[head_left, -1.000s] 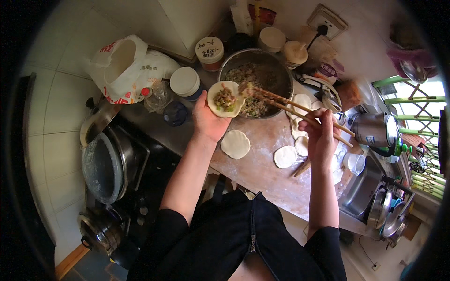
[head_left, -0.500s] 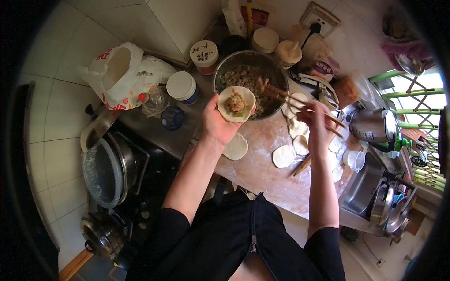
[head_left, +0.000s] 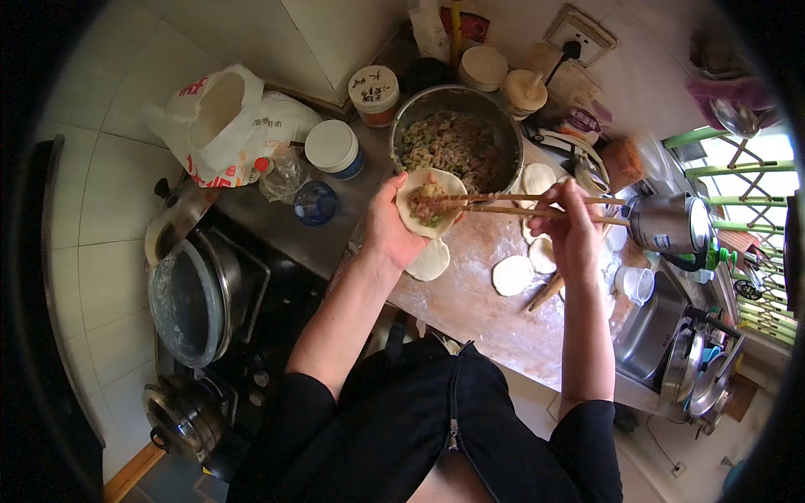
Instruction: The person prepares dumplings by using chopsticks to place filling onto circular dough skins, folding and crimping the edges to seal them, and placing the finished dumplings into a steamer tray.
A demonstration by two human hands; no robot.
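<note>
On the palm of my left hand (head_left: 392, 233) lies a round dough wrapper (head_left: 412, 220), with my thumb along its edge. A lump of minced meat and green filling (head_left: 429, 201) sits in the middle of the wrapper. My right hand (head_left: 572, 220) is closed around a pair of wooden chopsticks (head_left: 511, 199), whose tips touch that filling. Just beyond the wrapper stands a steel bowl (head_left: 516, 138) of the same mince. Below my left hand a loose wrapper (head_left: 429, 261) lies on the floured board (head_left: 470, 310).
More dough wrappers (head_left: 512, 275) lie on the board, next to a rolling pin (head_left: 549, 291). Lidded tubs (head_left: 333, 149) and a white plastic bag (head_left: 210, 126) stand behind at left. A stove with a pan (head_left: 220, 293) is at left, a sink (head_left: 650, 335) at right.
My right hand has brought the chopsticks from over the bowl's right side, swinging their tips down and left onto the filling. My left hand still holds the wrapper, a little lower.
</note>
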